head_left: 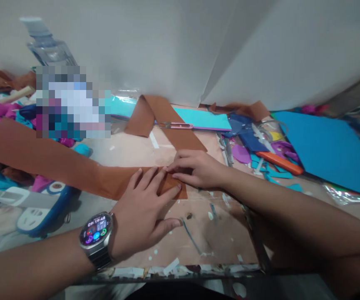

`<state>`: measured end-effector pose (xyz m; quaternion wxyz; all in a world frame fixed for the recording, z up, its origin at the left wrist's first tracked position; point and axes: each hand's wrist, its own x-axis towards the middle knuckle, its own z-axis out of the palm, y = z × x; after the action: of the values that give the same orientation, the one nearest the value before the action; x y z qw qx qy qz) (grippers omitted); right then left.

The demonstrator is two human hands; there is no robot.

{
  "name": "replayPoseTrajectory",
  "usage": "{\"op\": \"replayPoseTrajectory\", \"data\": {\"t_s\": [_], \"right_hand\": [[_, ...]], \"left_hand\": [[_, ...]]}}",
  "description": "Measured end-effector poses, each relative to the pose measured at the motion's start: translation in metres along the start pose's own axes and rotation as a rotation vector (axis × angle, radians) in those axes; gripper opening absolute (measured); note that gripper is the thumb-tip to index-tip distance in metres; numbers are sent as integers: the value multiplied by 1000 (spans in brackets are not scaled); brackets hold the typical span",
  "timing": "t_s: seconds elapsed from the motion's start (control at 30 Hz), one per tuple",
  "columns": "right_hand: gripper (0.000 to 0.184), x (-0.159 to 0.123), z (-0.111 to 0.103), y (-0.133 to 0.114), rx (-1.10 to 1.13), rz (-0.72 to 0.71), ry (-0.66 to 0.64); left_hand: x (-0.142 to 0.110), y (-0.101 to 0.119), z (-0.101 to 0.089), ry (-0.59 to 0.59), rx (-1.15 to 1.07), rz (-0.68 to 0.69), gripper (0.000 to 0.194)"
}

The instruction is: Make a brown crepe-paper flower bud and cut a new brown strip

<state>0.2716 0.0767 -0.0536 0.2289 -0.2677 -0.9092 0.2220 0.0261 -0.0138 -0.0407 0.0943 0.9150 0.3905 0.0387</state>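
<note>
A long brown strip of sheet material (pixel 64 166) runs across the worn board from the left and ends under both hands. My left hand (pixel 145 204), with a watch on its wrist, lies palm down on the strip with its fingers spread. At the strip's far edge, near its right end, the thumb and fingertips of my right hand (pixel 195 168) are pinched together on the material. Just beyond, a second brown piece (pixel 180 133) lies folded over. A pair of pink-handled thread snips (pixel 178 125) rests on top of it.
Turquoise strips (pixel 204 118) lie along the wall. On the right are an orange-handled cutter (pixel 279 162), scraps and a large blue sheet (pixel 332 150). A clear bottle (pixel 51 48), colourful scraps and a blue-and-white tool (pixel 45 208) stand or lie at left.
</note>
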Motion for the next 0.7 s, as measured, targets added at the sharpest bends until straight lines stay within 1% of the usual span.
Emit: {"op": "replayPoseTrajectory", "data": {"t_s": [0.1, 0.2, 0.53, 0.7], "right_hand": [[17, 1, 1, 1, -21, -56, -6], [20, 3, 2, 2, -57, -85, -21], [16, 7, 4, -2, -118, -32, -100], [20, 8, 6, -5, -194, -32, -126]], "left_hand": [[-1, 0, 1, 7, -17, -7, 75], [-1, 0, 2, 10, -34, -7, 75], [-2, -1, 5, 20, -37, -8, 78], [-2, -1, 6, 23, -32, -2, 79]]}}
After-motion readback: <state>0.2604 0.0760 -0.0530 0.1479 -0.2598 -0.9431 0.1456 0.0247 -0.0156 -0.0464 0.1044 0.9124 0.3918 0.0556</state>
